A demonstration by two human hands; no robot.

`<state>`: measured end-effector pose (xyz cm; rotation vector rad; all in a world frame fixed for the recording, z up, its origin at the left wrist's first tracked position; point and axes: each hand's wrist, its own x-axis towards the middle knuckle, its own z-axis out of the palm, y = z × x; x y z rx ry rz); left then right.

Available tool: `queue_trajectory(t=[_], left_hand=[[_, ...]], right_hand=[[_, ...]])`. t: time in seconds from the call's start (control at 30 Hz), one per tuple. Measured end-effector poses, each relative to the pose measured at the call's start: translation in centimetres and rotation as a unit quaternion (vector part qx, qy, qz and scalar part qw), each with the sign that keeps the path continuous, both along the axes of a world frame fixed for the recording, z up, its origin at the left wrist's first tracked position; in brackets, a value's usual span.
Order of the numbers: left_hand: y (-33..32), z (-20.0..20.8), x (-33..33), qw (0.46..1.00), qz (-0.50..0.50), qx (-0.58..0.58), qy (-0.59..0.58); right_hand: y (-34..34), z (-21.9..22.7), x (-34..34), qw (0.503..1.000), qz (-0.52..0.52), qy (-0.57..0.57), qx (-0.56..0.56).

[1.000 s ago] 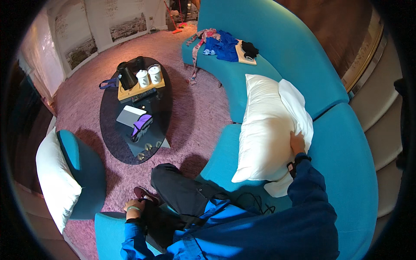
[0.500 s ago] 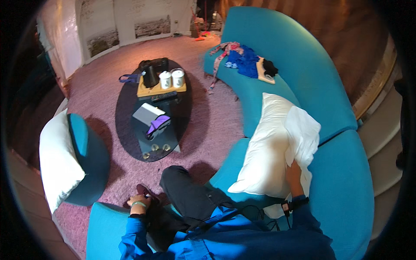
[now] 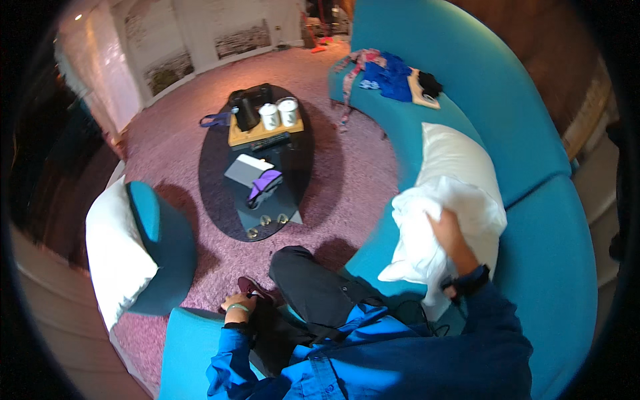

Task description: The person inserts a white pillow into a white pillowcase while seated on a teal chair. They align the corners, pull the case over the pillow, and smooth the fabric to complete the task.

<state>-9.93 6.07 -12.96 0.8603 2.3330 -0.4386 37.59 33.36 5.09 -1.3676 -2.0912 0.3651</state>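
Note:
My right hand [image 3: 449,232] is closed on a crumpled white cloth [image 3: 433,200]. The cloth lies bunched over the lower half of a white pillow [image 3: 460,157], which rests on the teal curved sofa [image 3: 547,240] to my right. Some of the fabric hangs down below my wrist. My left hand [image 3: 239,304] lies on my left leg, at the knee, and holds nothing; its fingers are small in view but look loosely spread.
Ahead is a dark oval table [image 3: 217,193] with a wooden tray [image 3: 253,137], black kettle [image 3: 244,112], lidded white cups [image 3: 269,116] and purple item [image 3: 264,187]. A teal stool [image 3: 163,247] with another white pillow [image 3: 117,250] stands left. Clothes [image 3: 393,79] lie farther along the sofa.
My right hand has carried the white cloth up and leftward across the pillow, so it now covers the pillow's near part. My left hand stays on my leg. The view has shifted slightly.

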Motion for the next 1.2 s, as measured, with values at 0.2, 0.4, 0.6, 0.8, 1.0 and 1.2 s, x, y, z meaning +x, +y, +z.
queue_trajectory(t=[0.2, 0.4, 0.6, 0.8, 1.0, 1.2], left_hand=[[0.4, -2.7, -2.0, 0.999, -0.030, -0.035, -0.006], [2.4, -0.9, -0.3, 0.977, -0.159, 0.140, -0.022], [11.1, 6.5, 12.2, 0.831, -0.234, 0.444, -0.239], [19.2, 7.2, 25.8, 0.786, -0.249, 0.382, -0.417], [25.9, 5.5, 35.0, 0.758, -0.189, 0.402, -0.477], [26.2, 4.7, 36.2, 0.801, -0.140, 0.267, -0.517]], right_hand=[[6.7, -1.8, 18.6, 0.949, -0.291, -0.070, 0.100], [8.0, -12.7, 32.0, 0.945, -0.286, -0.159, -0.032], [6.6, -17.7, 34.8, 0.935, -0.268, -0.186, -0.135], [8.8, -16.3, 33.7, 0.930, -0.250, -0.216, -0.160], [10.2, -16.6, 30.4, 0.927, -0.231, -0.233, -0.181], [11.0, -16.3, 28.0, 0.922, -0.235, -0.236, -0.195]])
